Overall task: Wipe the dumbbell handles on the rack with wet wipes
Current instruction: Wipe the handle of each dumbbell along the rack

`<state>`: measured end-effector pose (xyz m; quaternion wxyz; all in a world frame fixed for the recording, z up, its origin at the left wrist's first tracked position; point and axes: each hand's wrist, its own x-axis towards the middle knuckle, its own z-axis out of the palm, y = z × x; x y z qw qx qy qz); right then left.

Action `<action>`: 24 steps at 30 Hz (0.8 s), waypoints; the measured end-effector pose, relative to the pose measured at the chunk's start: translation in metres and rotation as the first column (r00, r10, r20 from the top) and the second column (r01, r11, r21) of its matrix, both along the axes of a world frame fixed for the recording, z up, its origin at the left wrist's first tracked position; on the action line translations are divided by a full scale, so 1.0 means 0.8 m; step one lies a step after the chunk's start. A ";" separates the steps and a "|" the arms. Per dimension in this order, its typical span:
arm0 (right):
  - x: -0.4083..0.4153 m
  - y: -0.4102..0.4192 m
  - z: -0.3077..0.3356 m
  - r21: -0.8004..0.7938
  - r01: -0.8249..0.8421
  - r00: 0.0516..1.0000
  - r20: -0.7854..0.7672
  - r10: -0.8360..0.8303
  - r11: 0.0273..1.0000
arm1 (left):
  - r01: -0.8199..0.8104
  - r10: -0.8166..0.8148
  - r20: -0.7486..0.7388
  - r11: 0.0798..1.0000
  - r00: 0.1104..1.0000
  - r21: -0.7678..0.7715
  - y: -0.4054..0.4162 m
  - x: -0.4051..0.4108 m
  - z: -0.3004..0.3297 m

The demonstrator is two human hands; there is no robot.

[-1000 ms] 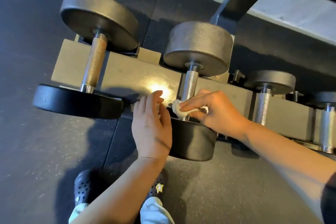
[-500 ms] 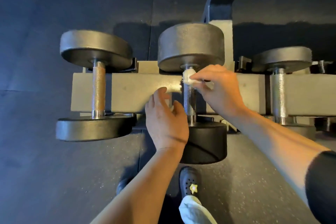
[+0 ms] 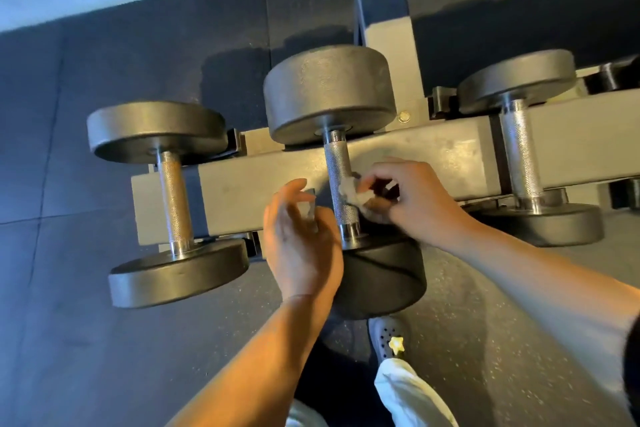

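Nearest, the left hand (image 3: 301,236) is held loosely released at 9 o'clock of the middle dumbbell handle (image 3: 339,177). A soft, light, crumpled wet wipe (image 3: 353,193) is pinched by the right hand (image 3: 412,204) against this stiff, knurled handle. The heavy dumbbell is judged stable on the rack (image 3: 433,156). No writing can be read.

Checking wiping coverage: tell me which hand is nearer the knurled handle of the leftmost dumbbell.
Left. The left hand hovers beside the middle dumbbell, on the side facing the leftmost dumbbell handle. The right hand pinches the wipe beyond the middle handle.
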<state>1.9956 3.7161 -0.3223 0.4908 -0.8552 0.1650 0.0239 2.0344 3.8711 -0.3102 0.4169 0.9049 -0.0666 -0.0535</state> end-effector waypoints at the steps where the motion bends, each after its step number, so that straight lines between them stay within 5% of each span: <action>1: 0.003 -0.002 -0.002 -0.043 0.116 0.993 0.043 -0.114 0.992 | -0.017 0.017 -0.004 1.000 1.000 -0.022 -0.001 0.000 0.000; 4: 0.021 -0.005 -0.007 -0.069 0.333 0.933 0.165 -0.319 0.940 | -0.021 0.020 -0.015 0.995 1.000 -0.095 -0.005 0.000 0.000; 8: 0.037 0.004 -0.012 0.062 0.274 0.944 0.172 -0.280 0.960 | 0.011 -0.012 0.004 0.998 1.000 0.069 -0.007 0.000 0.006; 12: 0.026 0.011 -0.016 0.142 0.270 0.945 0.153 -0.290 0.952 | 0.014 -0.013 -0.022 0.997 1.000 0.075 -0.008 -0.002 0.010; 20: -0.008 0.004 -0.024 0.332 0.110 0.989 -0.129 -0.071 0.937 | 0.002 0.000 -0.039 0.999 0.999 0.048 -0.006 -0.005 0.012; 24: 0.011 0.001 -0.021 0.161 0.293 0.956 -0.027 -0.293 0.943 | 0.001 0.001 -0.049 0.999 0.999 0.032 -0.007 -0.006 0.013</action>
